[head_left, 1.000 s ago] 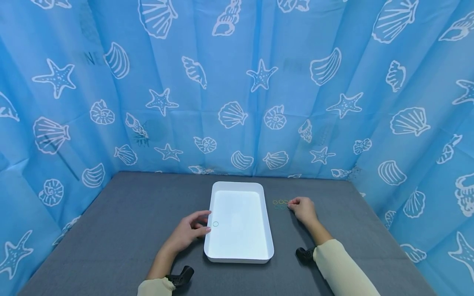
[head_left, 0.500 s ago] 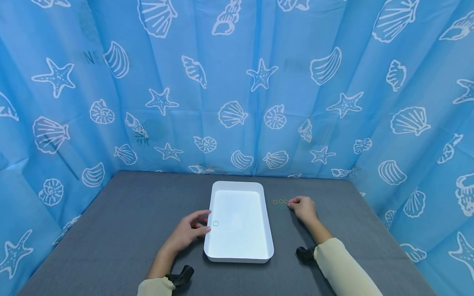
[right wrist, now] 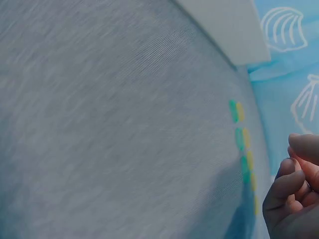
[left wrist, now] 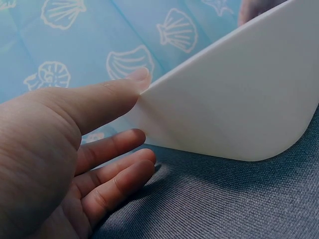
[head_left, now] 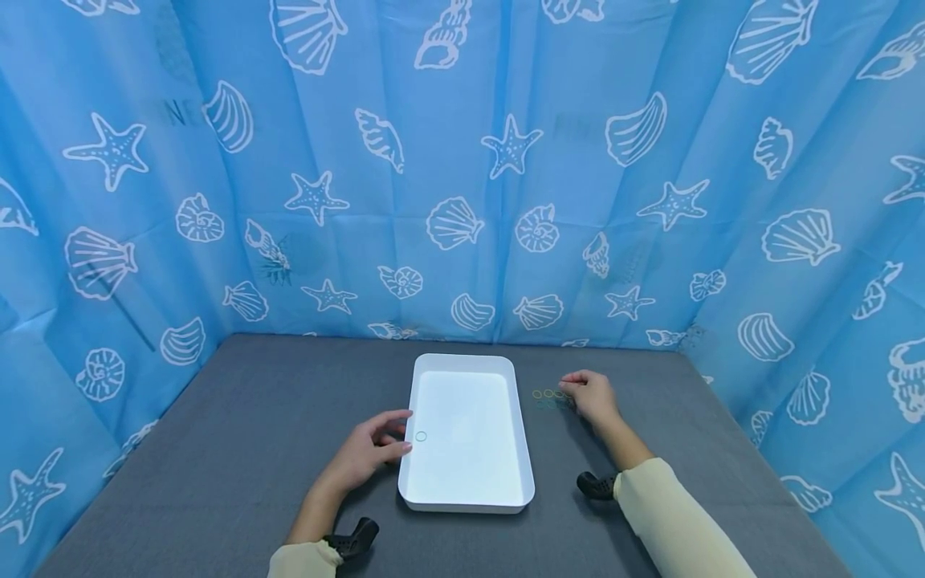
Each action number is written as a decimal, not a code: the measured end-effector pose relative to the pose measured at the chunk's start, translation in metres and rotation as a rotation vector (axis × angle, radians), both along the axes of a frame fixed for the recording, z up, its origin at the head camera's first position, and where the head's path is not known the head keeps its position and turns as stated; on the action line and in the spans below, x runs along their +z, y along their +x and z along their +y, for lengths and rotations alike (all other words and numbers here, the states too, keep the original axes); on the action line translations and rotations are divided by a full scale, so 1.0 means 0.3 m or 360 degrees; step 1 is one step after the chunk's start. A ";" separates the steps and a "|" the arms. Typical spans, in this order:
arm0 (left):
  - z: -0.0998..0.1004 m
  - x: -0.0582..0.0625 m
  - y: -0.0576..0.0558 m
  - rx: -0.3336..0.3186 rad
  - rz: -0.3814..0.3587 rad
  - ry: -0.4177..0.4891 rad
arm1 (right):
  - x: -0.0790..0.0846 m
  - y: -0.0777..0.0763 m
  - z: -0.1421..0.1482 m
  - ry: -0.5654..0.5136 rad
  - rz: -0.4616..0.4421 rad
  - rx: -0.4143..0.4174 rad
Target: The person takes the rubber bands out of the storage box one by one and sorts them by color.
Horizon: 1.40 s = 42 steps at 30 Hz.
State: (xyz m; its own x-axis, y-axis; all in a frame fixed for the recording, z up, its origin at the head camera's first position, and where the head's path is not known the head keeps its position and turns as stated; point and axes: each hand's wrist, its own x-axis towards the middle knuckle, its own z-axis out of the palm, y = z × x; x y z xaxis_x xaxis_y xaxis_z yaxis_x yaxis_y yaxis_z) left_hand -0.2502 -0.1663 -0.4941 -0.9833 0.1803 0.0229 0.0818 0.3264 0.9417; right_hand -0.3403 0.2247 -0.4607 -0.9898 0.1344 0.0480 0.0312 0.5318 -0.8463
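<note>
My left hand [head_left: 364, 451] rests at the left side of a shallow white tray [head_left: 462, 364], fingers relaxed. In the left wrist view a thumb [left wrist: 107, 98] touches the tray's rim, with the other fingers beside its outer wall. One thin green ring [head_left: 416, 437] lies inside the tray near that hand. Right of the tray, my right hand [head_left: 594, 399] hovers just above the far end of two rows of rings. Its fingertips are curled together; whether a ring is between them does not show. The right wrist view shows yellow rings [right wrist: 240, 112] alongside green rings [right wrist: 233, 110] on the cloth.
A grey cloth [head_left: 289, 417] covers the table. Behind and along both sides hangs a blue curtain [head_left: 462, 177] printed with white shells and starfish. Black wrist cameras [head_left: 354, 539] are strapped at both sleeves.
My right hand has risen a little from the end of the ring rows, showing more of the rings beneath. The left hand, the tray and the ring in it have not moved.
</note>
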 end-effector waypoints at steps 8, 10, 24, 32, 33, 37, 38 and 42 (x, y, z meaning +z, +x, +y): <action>-0.002 -0.002 -0.002 -0.0005 -0.0007 0.0012 | 0.072 -0.020 -0.066 -0.0012 0.0033 0.0026; -0.001 -0.001 -0.002 -0.0005 -0.0018 0.0017 | 0.085 -0.024 -0.085 -0.0033 0.0028 0.0030; 0.001 -0.007 -0.002 0.0017 -0.0001 -0.0009 | 0.139 -0.053 -0.241 -0.0074 -0.0060 0.0150; 0.001 -0.010 -0.001 0.0019 -0.0001 -0.0005 | 0.129 -0.054 -0.346 -0.0017 -0.0060 0.0214; 0.000 -0.008 0.000 0.0010 0.0002 -0.0001 | 0.126 -0.053 -0.356 -0.0004 -0.0056 0.0230; -0.003 0.002 0.005 -0.0019 0.0009 0.0023 | 0.111 -0.046 -0.388 0.0076 -0.0024 0.0350; -0.004 0.004 0.005 -0.0022 0.0007 0.0029 | 0.108 -0.044 -0.395 0.0097 -0.0018 0.0392; -0.003 0.005 0.004 -0.0022 0.0005 0.0035 | 0.104 -0.030 -0.422 0.0151 -0.0001 0.0568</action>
State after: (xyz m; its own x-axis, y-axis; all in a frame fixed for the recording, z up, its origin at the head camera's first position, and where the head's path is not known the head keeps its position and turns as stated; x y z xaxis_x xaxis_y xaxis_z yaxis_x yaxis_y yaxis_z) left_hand -0.2491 -0.1671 -0.4928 -0.9806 0.1935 0.0299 0.0890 0.3047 0.9483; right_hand -0.3492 0.0981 -0.4296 -0.9735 -0.2245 0.0427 -0.1698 0.5856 -0.7926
